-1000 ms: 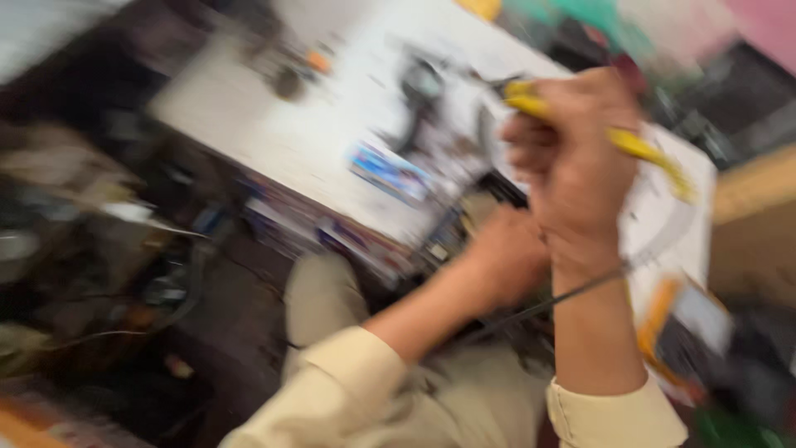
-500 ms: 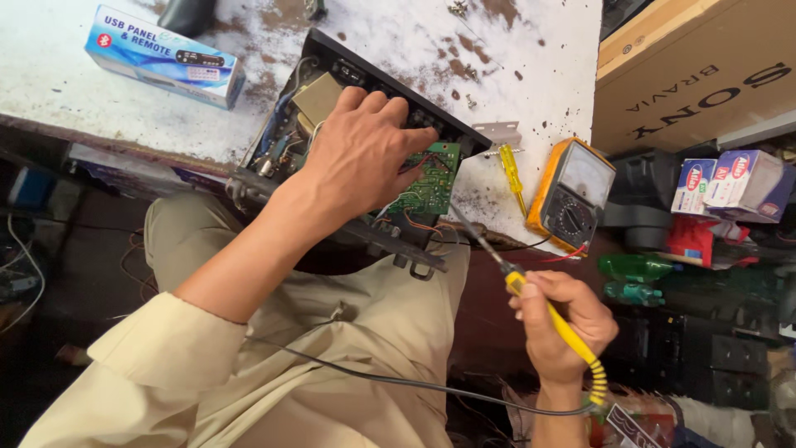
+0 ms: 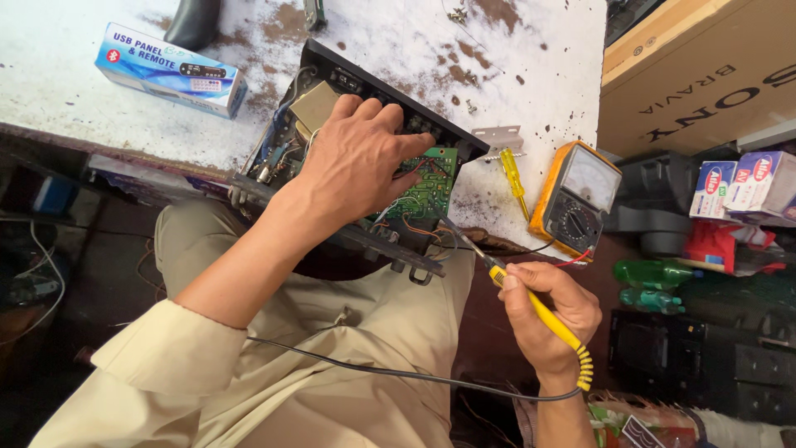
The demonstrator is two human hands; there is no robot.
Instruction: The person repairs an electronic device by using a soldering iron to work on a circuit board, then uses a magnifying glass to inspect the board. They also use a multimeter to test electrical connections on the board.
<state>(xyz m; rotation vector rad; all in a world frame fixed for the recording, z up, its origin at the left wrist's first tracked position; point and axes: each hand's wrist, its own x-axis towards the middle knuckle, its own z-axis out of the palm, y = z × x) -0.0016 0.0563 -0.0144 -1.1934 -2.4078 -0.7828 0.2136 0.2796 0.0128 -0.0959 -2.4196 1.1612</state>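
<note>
Head view. Fingers [image 3: 377, 124] of the left hand [image 3: 356, 170] lie spread and pressed flat over the open black electronics chassis [image 3: 332, 158], which sits at the near edge of the white, stained table [image 3: 398, 33]; the fingers of the right hand [image 3: 551, 319] are closed in a pen-like pinch on the yellow-handled soldering iron [image 3: 531, 303]. Its metal tip points up and left toward the green circuit board [image 3: 431, 187] inside the chassis (contact cannot be confirmed). The step in hand appears to be work on a joint at the board's near edge, with the chassis braced. The next move would call for a steady chassis and a fine, short advance of the tip among the loose wires.

Count: one chassis, one circuit board, one soldering iron with a dark cable crossing the lap, one yellow screwdriver [image 3: 514, 178], one orange-cased analogue meter [image 3: 575, 199] just beside it, one blue and white carton [image 3: 170, 70] at the far left, one large cardboard box [image 3: 696, 75] at the right.
</note>
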